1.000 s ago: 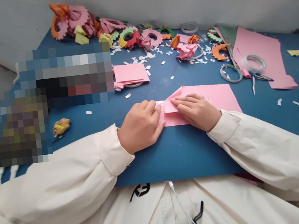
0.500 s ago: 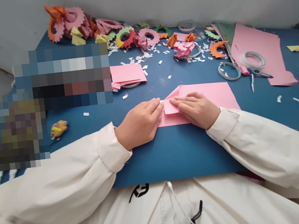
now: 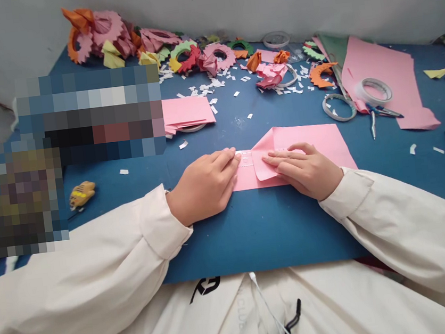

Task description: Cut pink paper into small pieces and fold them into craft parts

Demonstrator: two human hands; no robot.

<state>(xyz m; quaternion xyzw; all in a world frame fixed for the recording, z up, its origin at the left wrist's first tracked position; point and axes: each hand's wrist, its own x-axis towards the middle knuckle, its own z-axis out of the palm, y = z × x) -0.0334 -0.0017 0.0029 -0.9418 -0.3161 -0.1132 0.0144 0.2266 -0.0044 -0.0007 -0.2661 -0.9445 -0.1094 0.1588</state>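
Observation:
A pink paper sheet lies in front of me on the blue table, its near flap turned up and folded over toward the right. Between my hands a clear strip with white markings, seemingly a ruler, rests on the paper. My left hand holds down the ruler's left end and the paper, fingers together. With bent fingers, my right hand grips the lifted flap. Its thumb's hold on the paper is partly hidden.
Pink sheets are stacked behind my left hand. Tape rolls, a pen-like tool and larger pink paper lie right. Cut paper rings and white scraps line the back. A small tan toy sits left.
My right hand has moved right, drawing the flap with it, so more of the clear ruler shows. My left hand stays nearly in place.

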